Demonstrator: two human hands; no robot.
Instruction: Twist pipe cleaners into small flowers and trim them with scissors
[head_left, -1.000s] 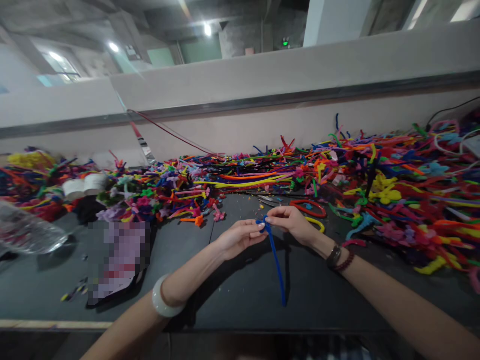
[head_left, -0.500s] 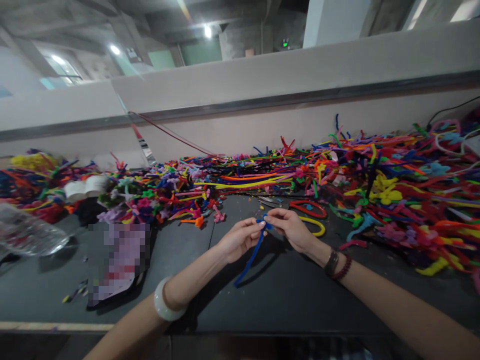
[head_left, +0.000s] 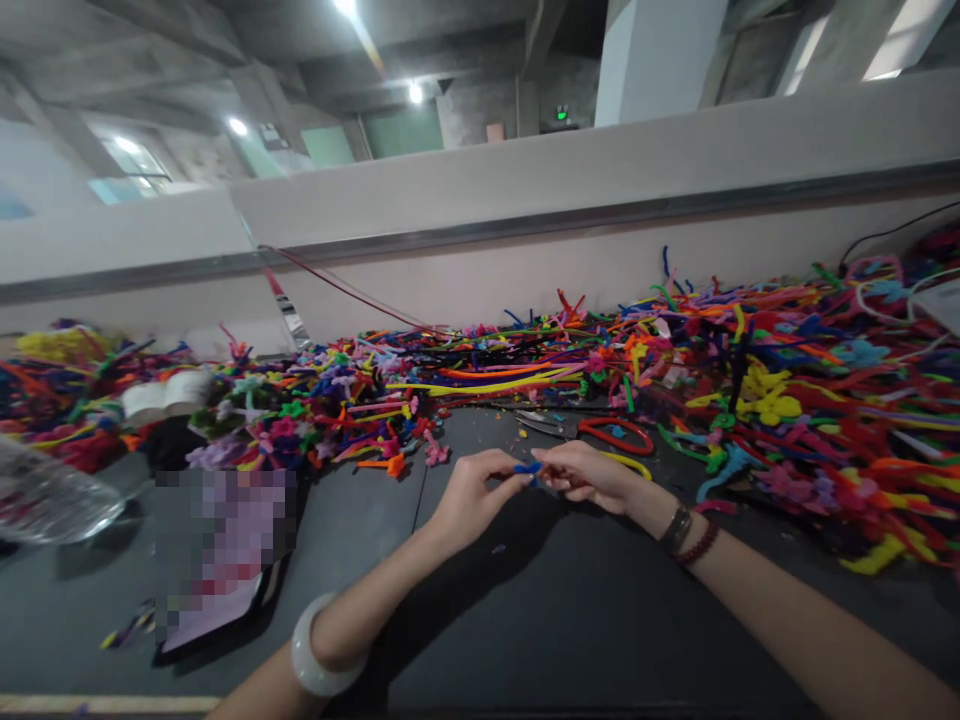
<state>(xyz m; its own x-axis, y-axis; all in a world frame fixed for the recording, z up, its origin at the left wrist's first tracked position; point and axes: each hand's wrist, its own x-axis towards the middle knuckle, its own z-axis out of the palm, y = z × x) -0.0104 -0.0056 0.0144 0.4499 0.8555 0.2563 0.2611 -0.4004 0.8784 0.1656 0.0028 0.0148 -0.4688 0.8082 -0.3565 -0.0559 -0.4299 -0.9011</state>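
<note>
A blue pipe cleaner (head_left: 528,469), bent into a small looped shape, is pinched between my two hands above the dark table (head_left: 480,620). My left hand (head_left: 480,492) grips its left side with thumb and fingertips. From the other side, my right hand (head_left: 589,475) has its fingers closed on the blue piece, and most of the piece is covered by fingers. Just behind my hands lie scissors with red handles (head_left: 619,435) and a pair with yellow handles (head_left: 628,463), the latter partly hidden by my right hand.
A long heap of colourful pipe cleaners (head_left: 487,375) runs along the low wall (head_left: 480,210). At the left are a clear plastic package (head_left: 52,500), white rolls (head_left: 166,396) and a blurred-out flat object (head_left: 225,560). More pipe cleaners (head_left: 817,440) spread across the right.
The blue pipe cleaner's long tail, which hung below my left hand, no longer shows. My hands sit slightly lower in view, and the right fingers have shifted around the piece.
</note>
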